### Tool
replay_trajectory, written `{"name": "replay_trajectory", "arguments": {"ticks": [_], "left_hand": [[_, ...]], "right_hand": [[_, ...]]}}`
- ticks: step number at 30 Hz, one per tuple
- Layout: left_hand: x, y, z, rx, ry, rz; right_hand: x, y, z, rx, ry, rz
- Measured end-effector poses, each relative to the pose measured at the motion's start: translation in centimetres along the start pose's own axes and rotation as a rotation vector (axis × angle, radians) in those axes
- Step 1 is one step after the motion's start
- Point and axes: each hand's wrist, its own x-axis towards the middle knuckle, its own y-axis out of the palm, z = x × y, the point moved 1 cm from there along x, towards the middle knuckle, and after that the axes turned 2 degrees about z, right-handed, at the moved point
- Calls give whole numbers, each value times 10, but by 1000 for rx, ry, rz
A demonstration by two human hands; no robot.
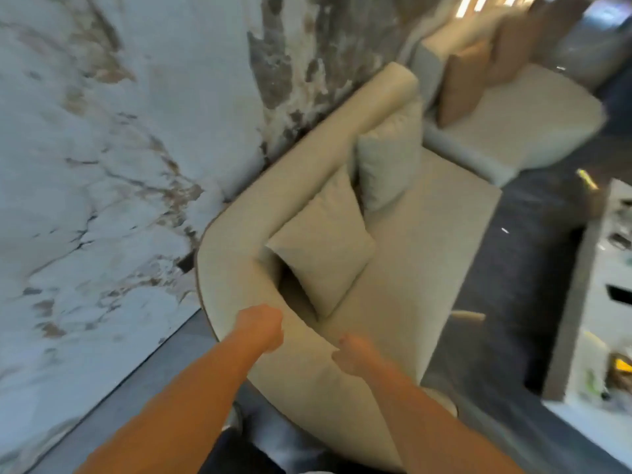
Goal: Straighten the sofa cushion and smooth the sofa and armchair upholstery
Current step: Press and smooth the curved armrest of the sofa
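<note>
A cream sofa (pixel 427 241) runs from below me toward the upper right, along a marble wall. A cream cushion (pixel 321 254) leans tilted in the near corner of the seat. A second, paler cushion (pixel 390 159) stands behind it against the backrest. My left hand (pixel 261 328) rests on the curved near arm of the sofa with its fingers curled. My right hand (pixel 355 354) lies on the same arm, closer to the seat, fingers also curled; the frame is blurred. Neither hand visibly holds anything. A pale armchair (pixel 526 121) with brown cushions (pixel 461 83) stands beyond the sofa.
The marble wall (pixel 102 165) fills the left side. Dark carpet (pixel 513 285) lies in front of the sofa. A white low table (pixel 602 302) with small items stands at the right edge. My dark-clothed legs show at the bottom.
</note>
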Motion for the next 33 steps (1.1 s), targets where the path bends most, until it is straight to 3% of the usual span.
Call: {"name": "replay_trajectory", "arguments": {"ticks": [5, 10, 14, 20, 23, 27, 33], "left_hand": [[-1, 5, 54, 134, 167, 92], [-11, -2, 51, 267, 324, 111], [-24, 0, 40, 301, 436, -12], [-2, 33, 46, 277, 359, -164], [21, 55, 53, 218, 295, -152], [51, 91, 54, 106, 238, -174], [64, 133, 59, 29, 272, -549]], "right_hand": [[-43, 35, 39, 221, 163, -44], [-78, 60, 46, 376, 225, -133], [-91, 89, 39, 391, 259, -163], [-69, 127, 20, 421, 288, -233], [-49, 143, 10, 388, 271, -278], [-26, 162, 8, 345, 323, -498], [14, 194, 15, 159, 428, -610]]}}
